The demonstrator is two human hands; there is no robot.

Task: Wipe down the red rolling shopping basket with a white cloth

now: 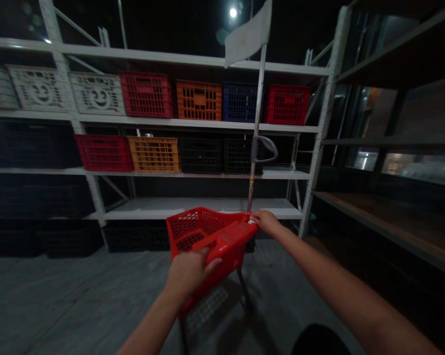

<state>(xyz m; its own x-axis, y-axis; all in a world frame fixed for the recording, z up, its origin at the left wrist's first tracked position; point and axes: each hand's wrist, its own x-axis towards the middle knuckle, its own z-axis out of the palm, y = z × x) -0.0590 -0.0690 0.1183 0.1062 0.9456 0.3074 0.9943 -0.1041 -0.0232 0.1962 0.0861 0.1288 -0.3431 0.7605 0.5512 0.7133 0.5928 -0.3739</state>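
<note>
A red plastic shopping cart (230,235) stands before me, turned slightly to the left, and no goods show in its basket. Over the near left part of its handle lies my left hand (189,270), fingers curled round the edge and thumb stretched along the side. My right hand (266,222) is closed on the handle's far right end, beside a small white patch that I cannot make out. From that corner rises a metal pole (258,98) with a white flag (247,39) at its top and a grey loop handle (266,149) partway up.
White metal shelving (196,121) spans the far side, carrying red, orange, blue, white and black crates, including a yellow crate (154,154). Darker shelves (385,222) stand close on the right. Grey concrete floor (78,301) stretches to the left.
</note>
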